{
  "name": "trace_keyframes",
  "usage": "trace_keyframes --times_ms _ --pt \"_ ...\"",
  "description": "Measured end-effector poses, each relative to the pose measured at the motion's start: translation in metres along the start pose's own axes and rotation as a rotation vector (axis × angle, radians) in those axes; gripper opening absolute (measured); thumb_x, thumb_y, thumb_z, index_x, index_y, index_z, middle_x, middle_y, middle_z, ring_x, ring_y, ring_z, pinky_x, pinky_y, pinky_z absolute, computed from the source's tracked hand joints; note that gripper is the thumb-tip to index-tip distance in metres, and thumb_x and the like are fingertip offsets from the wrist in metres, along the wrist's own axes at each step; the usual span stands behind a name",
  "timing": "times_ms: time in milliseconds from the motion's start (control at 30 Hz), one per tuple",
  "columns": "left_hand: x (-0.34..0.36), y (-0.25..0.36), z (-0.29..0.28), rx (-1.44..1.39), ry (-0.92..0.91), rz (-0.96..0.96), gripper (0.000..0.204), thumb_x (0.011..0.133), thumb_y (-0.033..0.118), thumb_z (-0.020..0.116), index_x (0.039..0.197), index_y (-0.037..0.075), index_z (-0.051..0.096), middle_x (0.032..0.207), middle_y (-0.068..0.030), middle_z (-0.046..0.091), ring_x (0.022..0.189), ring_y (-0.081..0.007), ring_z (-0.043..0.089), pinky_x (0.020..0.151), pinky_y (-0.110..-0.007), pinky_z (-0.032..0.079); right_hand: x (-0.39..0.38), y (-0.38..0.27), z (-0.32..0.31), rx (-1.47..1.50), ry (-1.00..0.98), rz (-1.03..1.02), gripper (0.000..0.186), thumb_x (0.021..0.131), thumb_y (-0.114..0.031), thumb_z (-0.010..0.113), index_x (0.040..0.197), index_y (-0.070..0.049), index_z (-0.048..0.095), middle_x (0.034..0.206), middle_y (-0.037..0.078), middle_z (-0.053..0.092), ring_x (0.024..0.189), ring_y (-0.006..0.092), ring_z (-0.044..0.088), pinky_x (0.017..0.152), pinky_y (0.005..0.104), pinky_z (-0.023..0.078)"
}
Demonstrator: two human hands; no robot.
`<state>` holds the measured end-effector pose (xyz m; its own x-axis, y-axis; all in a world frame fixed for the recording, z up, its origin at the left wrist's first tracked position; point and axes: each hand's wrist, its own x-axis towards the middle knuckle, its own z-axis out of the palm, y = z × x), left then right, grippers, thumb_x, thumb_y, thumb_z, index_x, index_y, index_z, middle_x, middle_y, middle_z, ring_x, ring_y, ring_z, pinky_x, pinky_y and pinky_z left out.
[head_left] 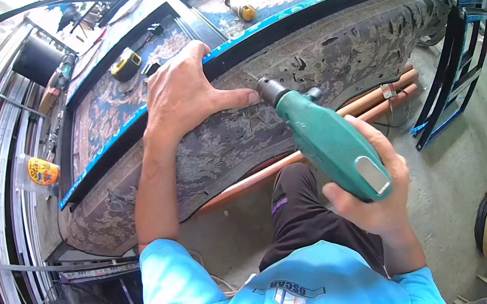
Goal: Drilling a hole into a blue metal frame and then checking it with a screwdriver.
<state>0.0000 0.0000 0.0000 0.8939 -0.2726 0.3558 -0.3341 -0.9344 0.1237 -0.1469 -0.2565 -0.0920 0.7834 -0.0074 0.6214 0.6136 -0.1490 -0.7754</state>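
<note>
The right hand (386,202) has its fingers wrapped round the rear body of the green drill (322,135), thumb on the near side, the hold looking firm. The left hand (178,95) is spread, its thumb stretched to just beside the drill's dark chuck (273,90); its far fingertips are hidden, so I cannot tell whether they grip the dark frame (298,20) beneath. The drill hangs over the near side of the cloth-covered worktop (245,125), chuck toward the frame. It is likely fairly heavy, its hard, smooth shell inclined to turn in a loose palm, so the rear body or handle is the place to hold, clear of the chuck. The frame looks stiff, its blue-filmed face perhaps slippery, and is best steadied along a bar. Beyond lies a yellow-and-black tape measure (125,65).
</note>
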Motion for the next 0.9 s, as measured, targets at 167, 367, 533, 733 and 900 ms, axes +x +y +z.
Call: trace_keyframes --times_ms 167,367,533,733,900 --pt "-0.012 0.008 0.006 0.002 -0.037 -0.047 0.104 0.052 0.073 0.081 0.121 -0.004 0.067 0.092 -0.0228 0.074 0.091 -0.0348 0.074 0.085 -0.041 0.055 -0.005 -0.012 0.005 -0.097 -0.038 0.055 0.077 0.073 -0.015 0.083 0.136 0.013 0.05 0.104 0.02 0.073 0.093 0.0243 0.076 0.08 0.034 0.061" --pt "-0.007 0.011 0.002 0.009 0.047 0.009 0.095 0.053 0.077 0.081 0.104 -0.002 0.069 0.088 -0.0188 0.072 0.089 -0.0332 0.073 0.083 -0.041 0.054 -0.002 -0.012 0.018 -0.146 0.016 0.028 0.075 0.072 -0.016 0.083 0.135 0.012 0.052 0.101 0.021 0.073 0.088 0.0255 0.077 0.077 0.0342 0.062" --pt "-0.009 0.01 -0.002 0.009 0.034 0.01 0.103 0.054 0.074 0.08 0.119 -0.005 0.067 0.101 -0.0246 0.074 0.097 -0.0352 0.073 0.088 -0.041 0.055 0.003 -0.017 0.021 -0.209 0.025 0.006 0.073 0.072 -0.017 0.083 0.133 0.011 0.054 0.1 0.021 0.074 0.087 0.0249 0.077 0.077 0.0344 0.062" --pt "-0.009 0.008 -0.001 -0.052 -0.004 0.001 0.105 0.052 0.073 0.081 0.118 -0.007 0.068 0.105 -0.025 0.073 0.099 -0.0349 0.073 0.09 -0.041 0.054 0.01 -0.022 0.022 -0.248 0.019 0.019 0.071 0.072 -0.018 0.083 0.13 0.01 0.056 0.098 0.021 0.074 0.088 0.0242 0.077 0.077 0.0345 0.062" --pt "-0.01 0.01 -0.003 -0.075 -0.014 0.006 0.105 0.051 0.072 0.082 0.12 -0.007 0.068 0.105 -0.0248 0.074 0.099 -0.0349 0.073 0.091 -0.041 0.054 0.01 -0.023 0.026 -0.273 0.028 0.005 0.07 0.071 -0.018 0.083 0.13 0.009 0.057 0.098 0.022 0.074 0.088 0.0267 0.077 0.078 0.0362 0.062"
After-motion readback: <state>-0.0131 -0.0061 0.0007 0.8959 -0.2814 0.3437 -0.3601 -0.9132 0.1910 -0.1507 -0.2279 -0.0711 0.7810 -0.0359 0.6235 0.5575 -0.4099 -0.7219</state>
